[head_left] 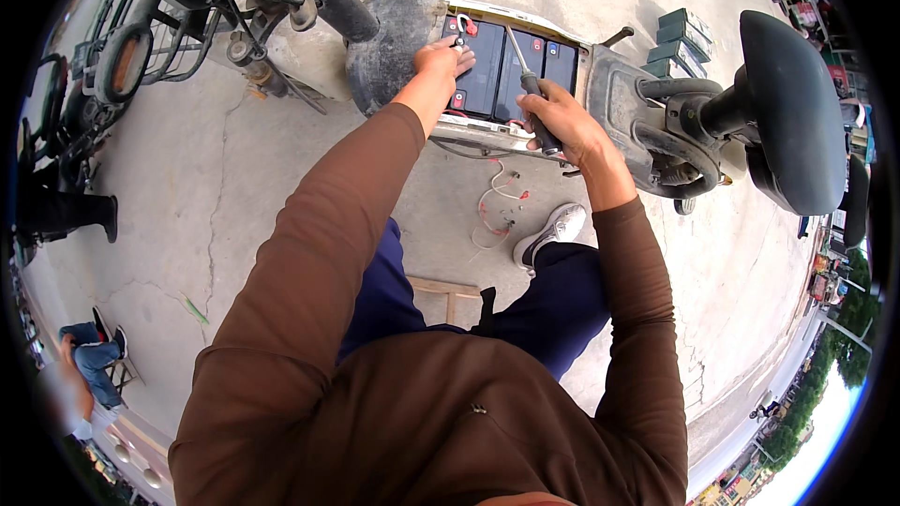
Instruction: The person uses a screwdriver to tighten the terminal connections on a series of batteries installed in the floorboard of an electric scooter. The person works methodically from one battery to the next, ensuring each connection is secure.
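Several dark batteries (483,70) with red terminal marks sit side by side in the open floor compartment of a scooter (609,98). My left hand (441,64) rests on the leftmost battery, fingers spread, the fingertips beside a small metal terminal piece (459,41). Close by, a short white wire (461,19) with a red end bends over the battery's far corner. In my right hand (569,122) is a screwdriver (530,83), gripped by its dark handle. Its bare shaft slants up and left above the batteries, and I cannot tell whether the tip touches anything.
Loose white and red wires (489,197) lie on the concrete near my shoe (553,232). Several green-and-black batteries (680,42) stand beyond the scooter, right of the compartment. The black seat (790,112) is at the right. Another vehicle's rack (178,33) and a seated person (94,356) are at the left.
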`<state>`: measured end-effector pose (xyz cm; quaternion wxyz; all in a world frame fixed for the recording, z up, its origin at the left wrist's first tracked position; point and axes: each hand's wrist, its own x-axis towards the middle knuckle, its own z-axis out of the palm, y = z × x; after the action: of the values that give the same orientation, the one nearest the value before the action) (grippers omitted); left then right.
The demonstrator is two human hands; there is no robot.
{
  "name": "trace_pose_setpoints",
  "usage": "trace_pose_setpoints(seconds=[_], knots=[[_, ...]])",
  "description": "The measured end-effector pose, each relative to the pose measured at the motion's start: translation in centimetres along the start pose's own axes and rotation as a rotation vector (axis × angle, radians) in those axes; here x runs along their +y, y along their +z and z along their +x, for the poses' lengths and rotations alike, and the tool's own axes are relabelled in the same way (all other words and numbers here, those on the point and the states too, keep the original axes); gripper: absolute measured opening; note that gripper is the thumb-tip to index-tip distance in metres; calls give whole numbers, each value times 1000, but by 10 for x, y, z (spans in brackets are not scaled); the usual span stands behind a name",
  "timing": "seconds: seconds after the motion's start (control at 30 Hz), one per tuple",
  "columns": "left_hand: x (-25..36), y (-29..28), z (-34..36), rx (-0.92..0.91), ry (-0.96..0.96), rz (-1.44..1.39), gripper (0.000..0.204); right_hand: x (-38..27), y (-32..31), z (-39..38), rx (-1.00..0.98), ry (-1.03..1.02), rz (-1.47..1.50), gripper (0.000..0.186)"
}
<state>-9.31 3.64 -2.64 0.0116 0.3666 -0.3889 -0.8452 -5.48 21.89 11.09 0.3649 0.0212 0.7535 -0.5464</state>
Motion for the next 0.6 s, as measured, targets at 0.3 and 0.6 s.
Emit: trace_pose_setpoints(seconds=[0.3,0.6], knots=[[-3,3,-5,23,54,8,35,12,11,-1,297,-481,-566,40],[-4,5,-4,56,39,-18,33,6,26,-1,323,-474,-559,34]])
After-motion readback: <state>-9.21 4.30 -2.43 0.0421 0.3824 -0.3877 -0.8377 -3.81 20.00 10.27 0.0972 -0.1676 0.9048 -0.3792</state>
